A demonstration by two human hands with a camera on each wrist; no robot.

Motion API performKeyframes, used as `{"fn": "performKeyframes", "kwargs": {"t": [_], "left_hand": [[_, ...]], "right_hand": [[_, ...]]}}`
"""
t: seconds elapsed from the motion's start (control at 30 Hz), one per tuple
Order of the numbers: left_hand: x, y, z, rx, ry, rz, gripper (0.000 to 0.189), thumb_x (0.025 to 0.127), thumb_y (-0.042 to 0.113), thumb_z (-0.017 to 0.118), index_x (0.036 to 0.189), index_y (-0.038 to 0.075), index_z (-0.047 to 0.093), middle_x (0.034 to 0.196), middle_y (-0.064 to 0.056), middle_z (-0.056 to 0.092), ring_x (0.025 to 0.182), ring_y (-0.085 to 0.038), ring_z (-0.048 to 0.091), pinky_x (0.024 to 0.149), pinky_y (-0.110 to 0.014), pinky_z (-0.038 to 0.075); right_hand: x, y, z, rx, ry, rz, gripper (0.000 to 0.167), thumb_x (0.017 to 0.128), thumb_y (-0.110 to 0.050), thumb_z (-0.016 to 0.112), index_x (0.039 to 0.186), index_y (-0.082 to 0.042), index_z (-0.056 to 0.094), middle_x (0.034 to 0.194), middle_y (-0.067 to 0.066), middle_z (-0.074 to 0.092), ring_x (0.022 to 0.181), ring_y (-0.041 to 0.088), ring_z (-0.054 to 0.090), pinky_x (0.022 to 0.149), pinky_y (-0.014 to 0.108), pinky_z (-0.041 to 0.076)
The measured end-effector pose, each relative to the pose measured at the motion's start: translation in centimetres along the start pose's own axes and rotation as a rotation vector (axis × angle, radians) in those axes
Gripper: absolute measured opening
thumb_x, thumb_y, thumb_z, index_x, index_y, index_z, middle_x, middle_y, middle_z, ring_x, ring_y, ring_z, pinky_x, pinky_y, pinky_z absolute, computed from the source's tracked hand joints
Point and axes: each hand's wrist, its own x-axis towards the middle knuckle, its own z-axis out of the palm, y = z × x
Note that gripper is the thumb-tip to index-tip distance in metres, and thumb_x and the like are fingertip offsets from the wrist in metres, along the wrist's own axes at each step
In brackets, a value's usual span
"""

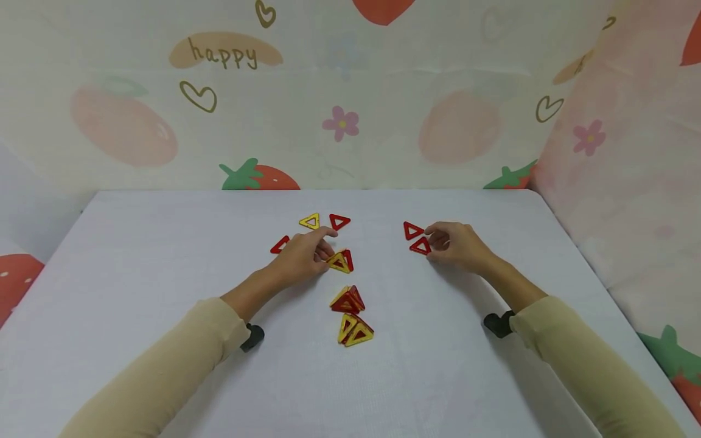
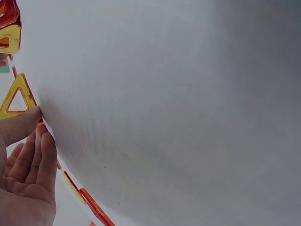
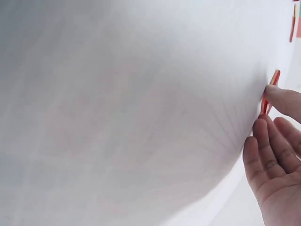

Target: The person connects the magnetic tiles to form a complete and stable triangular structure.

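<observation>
The left hand [image 1: 302, 257] has its thumb at the lower corner of a yellow triangular magnetic tile [image 1: 339, 262], which leans beside a red one [image 1: 349, 259]. In the left wrist view the thumb and a fingertip meet at the corner of that yellow tile [image 2: 21, 96]. To the right, the right hand [image 1: 459, 244] holds a red triangular tile [image 1: 421, 246] between thumb and fingers. A second red triangular tile [image 1: 413, 230] lies just behind it, near the index finger. The right wrist view shows the held tile [image 3: 270, 96] edge-on.
Nearer on the white table [image 1: 219, 377] stand a red-and-yellow pyramid [image 1: 347, 300] and a yellow-and-red one [image 1: 355, 330] made of tiles. Behind the left hand lie a yellow tile [image 1: 310, 221] and a red tile [image 1: 339, 221]. Another red tile [image 1: 280, 244] is partly hidden by that hand.
</observation>
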Motion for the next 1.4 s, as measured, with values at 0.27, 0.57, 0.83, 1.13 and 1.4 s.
{"fn": "performKeyframes", "kwargs": {"t": [0.27,0.57,0.83,1.13,1.4], "left_hand": [[0.0,-0.1,0.1,-0.004,0.005,-0.006,0.053,0.087,-0.001,0.072,0.136,0.003,0.051,0.105,-0.009,0.070,0.094,-0.021,0.064,0.088,-0.032,0.056],[0.0,0.0,0.1,-0.003,0.006,-0.003,0.052,0.088,-0.002,0.071,0.136,0.002,0.051,0.105,-0.010,0.070,0.093,-0.021,0.064,0.087,-0.033,0.056],[0.0,0.1,0.1,-0.009,0.007,-0.002,0.051,0.087,-0.004,0.070,0.135,0.001,0.052,0.104,-0.010,0.071,0.091,-0.020,0.064,0.086,-0.033,0.056],[0.0,0.2,0.1,-0.009,0.007,-0.009,0.052,0.087,-0.004,0.070,0.136,0.002,0.052,0.104,-0.010,0.070,0.091,-0.020,0.064,0.087,-0.032,0.056],[0.0,0.3,0.0,-0.010,0.008,-0.004,0.052,0.087,-0.004,0.071,0.135,0.001,0.052,0.103,-0.010,0.071,0.091,-0.020,0.064,0.087,-0.032,0.056]], "right_hand": [[0.4,-0.3,0.4,0.007,-0.002,-0.033,0.040,0.083,0.000,0.077,0.120,0.003,0.063,0.107,0.017,0.070,0.097,0.030,0.066,0.089,0.045,0.055],[0.7,-1.1,0.6,0.005,-0.035,-0.074,0.038,0.082,0.001,0.076,0.118,0.003,0.065,0.102,0.013,0.071,0.094,0.026,0.066,0.087,0.043,0.056],[1.0,-2.2,1.2,0.013,-0.052,-0.074,0.037,0.082,0.003,0.075,0.117,0.004,0.065,0.103,0.013,0.070,0.094,0.026,0.066,0.088,0.042,0.056],[1.6,-3.1,2.0,-0.006,-0.070,-0.090,0.038,0.082,0.002,0.075,0.119,0.004,0.064,0.103,0.013,0.070,0.094,0.026,0.067,0.087,0.040,0.057],[2.3,-4.0,2.6,-0.040,-0.106,-0.102,0.034,0.084,0.003,0.073,0.117,0.002,0.065,0.101,0.011,0.072,0.093,0.023,0.068,0.087,0.038,0.057]]}}
